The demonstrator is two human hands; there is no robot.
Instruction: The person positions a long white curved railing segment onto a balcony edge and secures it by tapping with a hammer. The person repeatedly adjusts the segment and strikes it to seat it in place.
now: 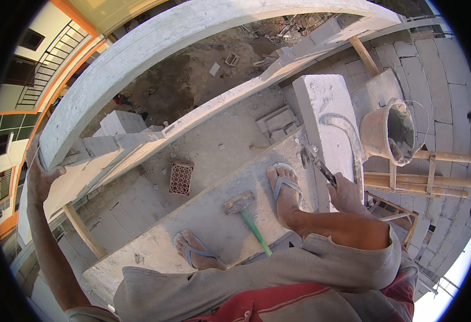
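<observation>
My right hand (348, 194) is closed round the dark handle of a metal hand tool (321, 165) with a hooked head; its exact kind is unclear. Beside that tool stands a tall white block (325, 99), with a grey hook-shaped strip (348, 129) lying against it. At the far left my left hand (43, 174) grips the lower end of a curved grey concrete beam (93, 80), thumb on the near side, some fingers hidden. Between my sandalled feet, a club hammer (241, 205) with a green handle lies on the dusty board (155, 236) under me.
A mortar-smeared bucket (377, 134) stands right of the white block. Bamboo ladder-like poles (418, 180) lie beyond it. Below the board are a perforated red brick (181, 178) and stacked pale blocks (278, 122). A long ledge (219, 104) borders a deep drop to muddy ground.
</observation>
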